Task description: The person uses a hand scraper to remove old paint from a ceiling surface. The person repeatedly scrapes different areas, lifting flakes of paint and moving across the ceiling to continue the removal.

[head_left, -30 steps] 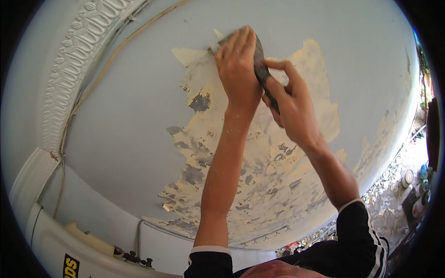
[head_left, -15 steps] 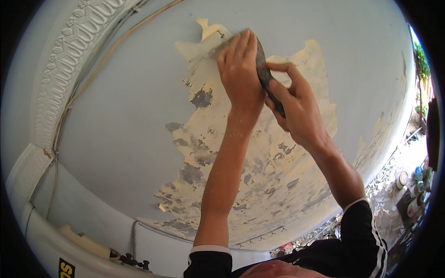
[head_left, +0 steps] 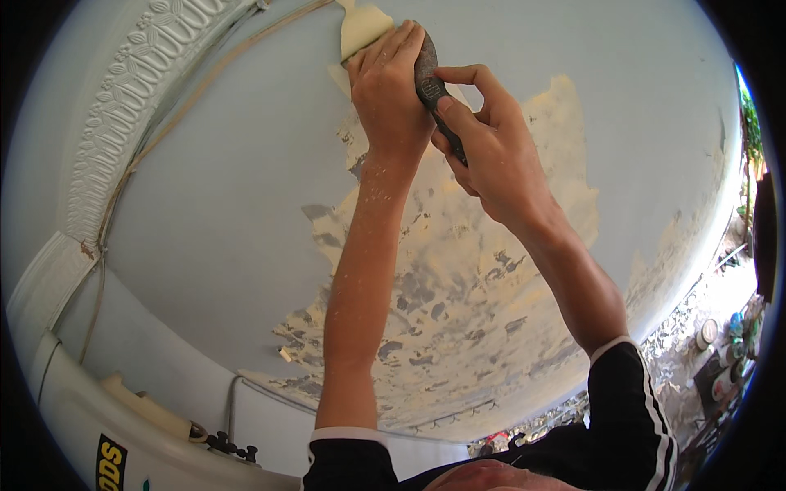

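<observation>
My right hand (head_left: 501, 155) is closed round the dark handle of a scraper (head_left: 427, 80), its index finger bent over the top. Against the scraper's upper end my left hand (head_left: 388, 106) presses with its fingers together, hiding most of the blade. Beyond the left fingertips a flap of peeled paint (head_left: 363, 31) curls off the grey painted wall (head_left: 213, 188), its cream underside showing. Below both hands spreads a scraped patch (head_left: 458, 303) with a ragged edge, cream with grey spots. Pale flecks dot my left forearm.
A white moulded border (head_left: 123, 90) curves along the left, with a cable (head_left: 192, 90) running beside it. At the lower left sits a pale rounded appliance (head_left: 74, 409). Cans (head_left: 706, 333) and debris lie far right, near a bright opening with plants (head_left: 749, 123).
Both hands and the scraper have moved up and to the left along the wall. The paint flap at the top has lifted further, showing more of its cream underside.
</observation>
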Demonstrator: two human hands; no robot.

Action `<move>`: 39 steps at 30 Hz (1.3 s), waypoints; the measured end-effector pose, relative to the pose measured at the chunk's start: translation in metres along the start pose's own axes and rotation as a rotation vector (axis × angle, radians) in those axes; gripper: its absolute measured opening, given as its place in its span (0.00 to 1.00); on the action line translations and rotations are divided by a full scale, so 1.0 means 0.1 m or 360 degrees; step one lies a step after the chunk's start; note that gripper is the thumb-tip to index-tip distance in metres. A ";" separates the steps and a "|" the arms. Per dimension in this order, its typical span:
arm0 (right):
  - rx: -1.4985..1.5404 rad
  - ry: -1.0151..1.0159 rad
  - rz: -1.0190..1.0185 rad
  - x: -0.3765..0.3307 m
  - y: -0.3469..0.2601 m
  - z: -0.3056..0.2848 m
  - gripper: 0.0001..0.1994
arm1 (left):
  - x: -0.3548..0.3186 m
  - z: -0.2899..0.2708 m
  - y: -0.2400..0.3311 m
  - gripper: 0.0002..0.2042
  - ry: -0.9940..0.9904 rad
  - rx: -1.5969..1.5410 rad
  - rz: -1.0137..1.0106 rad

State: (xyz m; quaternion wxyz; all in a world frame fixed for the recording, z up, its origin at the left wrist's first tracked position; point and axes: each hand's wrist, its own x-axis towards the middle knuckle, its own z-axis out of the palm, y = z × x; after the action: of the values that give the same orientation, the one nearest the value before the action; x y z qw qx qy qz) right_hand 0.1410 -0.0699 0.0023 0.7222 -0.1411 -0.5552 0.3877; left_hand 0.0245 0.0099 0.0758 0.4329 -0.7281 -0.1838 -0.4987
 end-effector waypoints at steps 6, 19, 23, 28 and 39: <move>-0.0055 -0.0041 -0.0011 -0.14 0.16 -0.05 0.16 | -0.30 0.08 0.10 0.20 0.0139 0.0090 0.0045; -0.0044 -0.0049 -0.0137 0.05 -0.03 0.27 0.16 | 0.04 -0.27 -0.14 0.19 -0.0017 0.0206 -0.0022; -0.0058 -0.0038 -0.0162 0.00 0.18 0.18 0.17 | -0.30 -0.16 -0.03 0.16 0.0123 0.0288 0.0086; 0.0032 -0.0003 -0.0203 0.28 -0.03 0.33 0.17 | 0.15 -0.25 -0.26 0.15 0.0006 0.0142 0.0060; 0.0190 0.0160 0.0115 -0.54 0.42 -0.02 0.16 | -0.57 -0.07 0.27 0.21 -0.0241 -0.0022 0.0046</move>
State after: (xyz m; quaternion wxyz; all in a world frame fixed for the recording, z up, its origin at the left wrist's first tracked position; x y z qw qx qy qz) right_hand 0.1216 -0.0810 -0.0625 0.7418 -0.1370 -0.4887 0.4383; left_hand 0.0147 -0.0015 0.0145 0.4199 -0.7693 -0.2021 -0.4370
